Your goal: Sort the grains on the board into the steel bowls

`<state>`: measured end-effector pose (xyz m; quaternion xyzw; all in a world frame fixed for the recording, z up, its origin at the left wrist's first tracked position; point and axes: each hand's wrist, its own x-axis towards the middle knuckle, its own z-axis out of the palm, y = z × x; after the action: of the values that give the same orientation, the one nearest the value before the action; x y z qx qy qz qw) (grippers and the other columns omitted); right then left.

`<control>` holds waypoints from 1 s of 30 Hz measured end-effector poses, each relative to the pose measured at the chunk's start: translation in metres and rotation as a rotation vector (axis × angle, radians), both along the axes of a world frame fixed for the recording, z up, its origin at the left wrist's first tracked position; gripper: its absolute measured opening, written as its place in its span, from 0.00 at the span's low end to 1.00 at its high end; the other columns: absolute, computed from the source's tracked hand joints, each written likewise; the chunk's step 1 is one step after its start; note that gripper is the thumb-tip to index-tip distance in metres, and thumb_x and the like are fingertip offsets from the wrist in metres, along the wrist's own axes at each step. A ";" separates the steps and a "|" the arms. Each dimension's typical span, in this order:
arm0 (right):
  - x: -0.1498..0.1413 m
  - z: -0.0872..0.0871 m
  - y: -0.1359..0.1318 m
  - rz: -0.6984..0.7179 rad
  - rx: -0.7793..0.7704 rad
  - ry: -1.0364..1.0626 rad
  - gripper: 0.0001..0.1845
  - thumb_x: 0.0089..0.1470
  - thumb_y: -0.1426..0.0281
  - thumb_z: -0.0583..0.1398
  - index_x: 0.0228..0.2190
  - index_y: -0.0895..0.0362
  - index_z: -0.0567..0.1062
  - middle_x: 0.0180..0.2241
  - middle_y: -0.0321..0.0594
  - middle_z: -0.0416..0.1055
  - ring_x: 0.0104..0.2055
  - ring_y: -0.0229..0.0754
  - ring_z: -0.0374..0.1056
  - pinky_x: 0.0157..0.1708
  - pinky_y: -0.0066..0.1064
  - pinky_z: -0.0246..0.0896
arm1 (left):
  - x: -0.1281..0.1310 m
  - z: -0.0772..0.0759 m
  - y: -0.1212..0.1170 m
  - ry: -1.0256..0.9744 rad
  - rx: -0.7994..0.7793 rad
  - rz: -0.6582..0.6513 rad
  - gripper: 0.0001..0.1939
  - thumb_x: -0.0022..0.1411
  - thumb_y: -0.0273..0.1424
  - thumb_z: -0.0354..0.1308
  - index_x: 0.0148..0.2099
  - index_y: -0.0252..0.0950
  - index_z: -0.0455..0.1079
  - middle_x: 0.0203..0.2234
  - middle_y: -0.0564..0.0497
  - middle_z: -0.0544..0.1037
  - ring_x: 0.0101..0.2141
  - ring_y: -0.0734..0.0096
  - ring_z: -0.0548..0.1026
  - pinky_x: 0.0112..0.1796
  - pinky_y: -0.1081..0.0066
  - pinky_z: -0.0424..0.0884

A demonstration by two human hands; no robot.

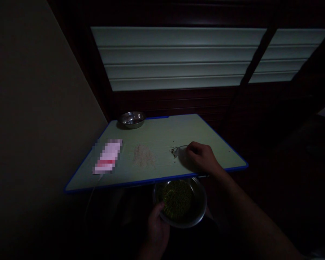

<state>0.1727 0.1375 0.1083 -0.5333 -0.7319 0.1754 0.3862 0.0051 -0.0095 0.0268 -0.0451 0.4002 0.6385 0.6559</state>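
My left hand [157,225] grips the rim of a steel bowl [199,211] filled with small green beans [178,199], held just below the near edge of a pale table with blue trim [162,135]. My right hand [202,157] rests on the table top with its fingers curled, next to a small scatter of dark seeds [174,151]. What lies under its fingers is hidden.
A pile of pale grains [143,156] lies mid-table. A blurred white and pink flat object [107,156] with a cable lies at the left. An empty steel bowl [131,119] sits at the far left corner. A wall stands left, slatted shutters [178,57] behind.
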 end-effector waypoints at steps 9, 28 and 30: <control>-0.001 0.000 -0.002 0.067 0.019 -0.011 0.08 0.47 0.70 0.55 0.24 0.56 0.74 0.22 0.35 0.71 0.26 0.37 0.64 0.28 0.28 0.55 | 0.000 -0.004 0.001 0.004 0.010 -0.011 0.25 0.51 0.26 0.58 0.53 0.35 0.73 0.33 0.47 0.83 0.42 0.55 0.80 0.53 0.53 0.67; -0.002 0.003 -0.004 0.079 0.043 -0.075 0.08 0.48 0.71 0.55 0.25 0.57 0.74 0.24 0.36 0.72 0.26 0.37 0.65 0.28 0.28 0.54 | 0.001 -0.002 0.000 -0.017 -0.014 -0.009 0.27 0.50 0.26 0.58 0.55 0.33 0.72 0.32 0.46 0.83 0.42 0.54 0.79 0.52 0.55 0.68; -0.002 0.002 -0.003 0.085 0.041 -0.066 0.08 0.48 0.71 0.55 0.24 0.57 0.74 0.23 0.36 0.71 0.26 0.37 0.65 0.28 0.28 0.54 | 0.001 -0.002 0.000 -0.017 -0.016 -0.007 0.26 0.51 0.26 0.58 0.55 0.34 0.73 0.33 0.46 0.83 0.42 0.55 0.79 0.53 0.55 0.68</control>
<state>0.1706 0.1341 0.1105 -0.4993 -0.7695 0.1590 0.3650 0.0060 -0.0096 0.0248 -0.0543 0.4000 0.6327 0.6609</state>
